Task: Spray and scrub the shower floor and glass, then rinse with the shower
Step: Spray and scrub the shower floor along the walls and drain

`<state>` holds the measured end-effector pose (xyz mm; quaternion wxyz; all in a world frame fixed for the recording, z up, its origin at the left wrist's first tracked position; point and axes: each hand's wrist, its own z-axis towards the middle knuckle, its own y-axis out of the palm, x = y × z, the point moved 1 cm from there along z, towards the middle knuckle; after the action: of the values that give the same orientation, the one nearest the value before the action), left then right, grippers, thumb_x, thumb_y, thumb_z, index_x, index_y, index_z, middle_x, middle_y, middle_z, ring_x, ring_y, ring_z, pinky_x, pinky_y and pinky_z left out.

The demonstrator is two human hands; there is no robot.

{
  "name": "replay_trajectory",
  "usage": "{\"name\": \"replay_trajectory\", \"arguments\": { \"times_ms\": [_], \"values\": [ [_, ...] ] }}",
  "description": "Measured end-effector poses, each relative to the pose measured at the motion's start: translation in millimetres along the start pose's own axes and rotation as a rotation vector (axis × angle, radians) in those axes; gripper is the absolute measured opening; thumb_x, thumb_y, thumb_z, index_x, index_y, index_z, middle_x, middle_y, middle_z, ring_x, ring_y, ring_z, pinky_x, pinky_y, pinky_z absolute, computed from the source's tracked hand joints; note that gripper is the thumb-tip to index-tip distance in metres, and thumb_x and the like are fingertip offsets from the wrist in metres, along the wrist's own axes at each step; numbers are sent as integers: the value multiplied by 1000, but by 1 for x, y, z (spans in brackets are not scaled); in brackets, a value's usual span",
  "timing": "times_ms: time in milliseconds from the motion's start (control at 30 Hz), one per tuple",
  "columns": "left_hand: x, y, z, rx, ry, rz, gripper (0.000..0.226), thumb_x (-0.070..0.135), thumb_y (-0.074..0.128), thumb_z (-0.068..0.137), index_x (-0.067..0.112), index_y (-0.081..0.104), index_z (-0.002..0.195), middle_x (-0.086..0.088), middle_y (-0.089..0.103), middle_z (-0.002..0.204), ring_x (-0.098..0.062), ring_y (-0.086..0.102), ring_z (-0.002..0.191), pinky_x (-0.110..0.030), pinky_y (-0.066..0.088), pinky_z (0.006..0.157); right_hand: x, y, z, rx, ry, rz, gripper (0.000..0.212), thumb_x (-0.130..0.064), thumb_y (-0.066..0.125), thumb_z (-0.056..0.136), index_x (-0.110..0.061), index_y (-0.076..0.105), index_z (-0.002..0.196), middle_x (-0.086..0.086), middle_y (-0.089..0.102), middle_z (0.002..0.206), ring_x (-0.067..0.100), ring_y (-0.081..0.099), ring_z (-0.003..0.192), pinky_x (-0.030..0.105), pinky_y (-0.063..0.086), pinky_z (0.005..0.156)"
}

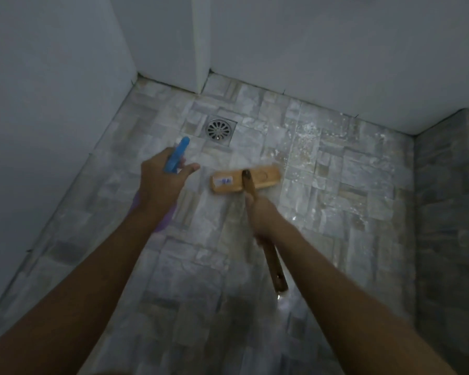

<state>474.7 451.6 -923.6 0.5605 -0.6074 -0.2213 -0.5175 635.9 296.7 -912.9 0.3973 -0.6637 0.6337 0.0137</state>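
Observation:
My left hand (161,182) grips a spray bottle (177,155) with a blue trigger head pointing toward the drain; a purple body shows below my wrist. My right hand (263,217) is closed around the wooden handle of a scrub brush (245,178). Its wooden block head lies flat on the stone-tile shower floor (336,185), just right of the spray bottle. White foam specks cover the tiles to the right of the brush head.
A round metal drain (218,129) sits in the floor just beyond the bottle. Pale walls (336,63) close the far side and left. A raised tiled ledge (447,212) runs along the right.

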Motion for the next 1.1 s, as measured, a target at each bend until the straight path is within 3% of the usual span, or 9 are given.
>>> {"name": "replay_trajectory", "arguments": {
  "times_ms": [100, 233, 367, 433, 500, 633, 767, 900, 1100],
  "values": [
    [5, 10, 24, 15, 6, -54, 30, 18, 88, 76, 2, 69, 94, -8, 69, 83, -12, 64, 73, -35, 58, 73, 27, 10, -36, -111, 149, 41, 38, -43, 34, 105, -10, 51, 110, 11, 60, 94, 30, 64, 81, 41, 56, 64],
    [-1, 19, 36, 7, 97, 27, 29, 30, 84, 81, 8, 66, 80, -4, 63, 68, -16, 59, 60, -37, 55, 61, -18, -7, 17, -34, 40, -48, 51, -41, 28, 107, -1, 55, 123, 19, 62, 95, 36, 63, 84, 46, 54, 82],
    [-5, 16, 32, 25, 165, 65, 28, 32, 74, 91, 8, 65, 79, -6, 58, 62, -24, 54, 53, -40, 48, 52, -64, -28, 64, -4, 8, 32, 34, -21, 29, 108, 2, 51, 120, 26, 61, 93, 38, 63, 65, 52, 60, 67],
    [-6, 12, 35, 48, 172, 82, 28, 31, 70, 95, 7, 65, 81, -5, 56, 61, -23, 52, 52, -41, 46, 50, -54, -28, 64, -2, -8, 13, 38, -33, 30, 107, -3, 52, 116, 22, 60, 94, 32, 59, 60, 47, 59, 61],
    [-9, 10, 41, 40, 149, 69, 30, 34, 66, 97, 7, 66, 84, -5, 56, 63, -23, 53, 54, -43, 46, 51, -24, -20, 45, -6, 49, -13, 46, -45, 31, 105, -5, 54, 113, 16, 56, 96, 28, 57, 65, 47, 58, 68],
    [-19, 15, 57, 1, 94, 29, 38, 43, 67, 92, 5, 71, 94, -11, 67, 72, -30, 63, 64, -47, 53, 60, 15, -26, 21, -9, 185, 11, 49, -51, 32, 103, -8, 52, 118, 13, 56, 93, 29, 58, 69, 36, 53, 49],
    [-20, 23, 61, -31, 98, 49, 44, 46, 68, 91, 5, 65, 75, -9, 59, 62, -26, 56, 55, -45, 49, 54, -31, -57, 68, 32, -1, -182, 43, -25, 30, 107, 5, 50, 131, 4, 44, 70, 18, 48, 59, 30, 44, 53],
    [-17, 22, 58, 8, 104, 62, 41, 44, 66, 93, 6, 64, 77, -10, 57, 61, -29, 55, 54, -44, 47, 52, -71, -79, 101, 35, -18, -121, 36, -6, 38, 101, 7, 47, 134, 5, 44, 69, 20, 50, 60, 39, 56, 70],
    [-12, 15, 57, 76, 95, 50, 18, 32, 66, 98, 14, 69, 98, -6, 62, 70, -14, 57, 59, -31, 46, 56, -14, -53, 66, 23, 41, -220, 49, -34, 27, 106, 2, 52, 129, 8, 50, 68, 25, 56, 57, 21, 42, 26]
  ]
}}
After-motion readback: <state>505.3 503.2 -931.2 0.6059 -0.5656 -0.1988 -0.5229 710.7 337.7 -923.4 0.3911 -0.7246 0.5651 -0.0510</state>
